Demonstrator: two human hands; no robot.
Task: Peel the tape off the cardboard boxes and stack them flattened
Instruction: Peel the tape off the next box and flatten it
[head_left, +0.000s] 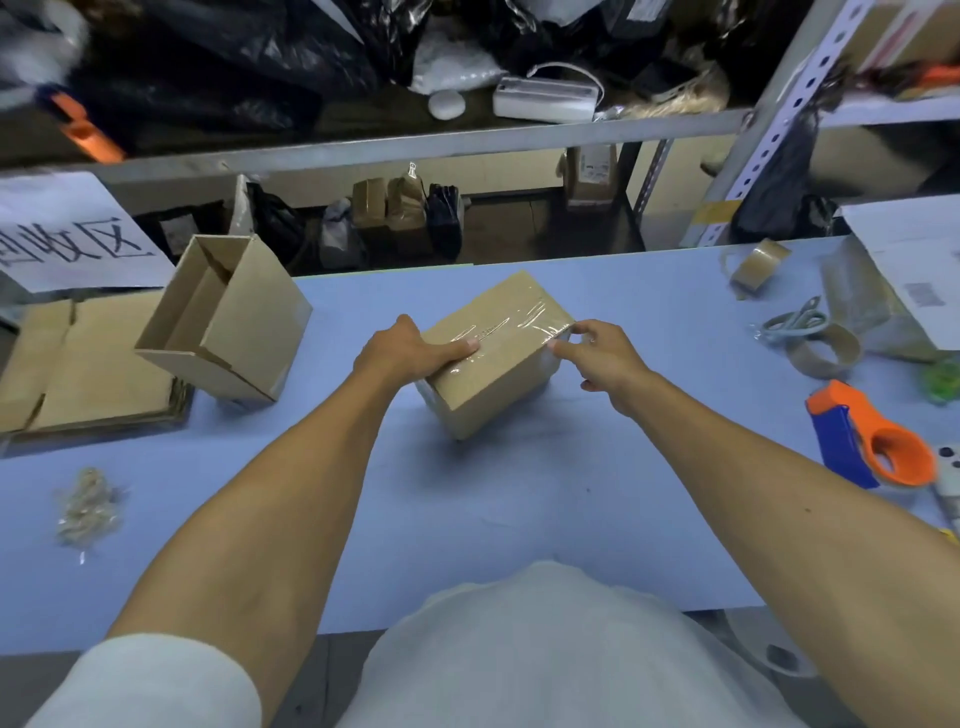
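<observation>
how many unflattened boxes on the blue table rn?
2. A taped box at centre, between the left hand and right hand; an open box tipped at left, beside the flattened stack. Shelf boxes not counted.

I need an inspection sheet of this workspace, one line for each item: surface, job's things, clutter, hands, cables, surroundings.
Surface: blue table.
Job's things: taped box at centre, clear tape along its top; open box tilted at left, against the flattened cardboard stack.
Clutter: tape wad, tape dispenser, tape rolls, scissors.
Hands: left hand holds the taped box; right hand picks at the tape's end, fingers at the box's edge.
Cables: nothing seen on the table.
Surroundings: metal shelving with dark bags, paper sign.
</observation>
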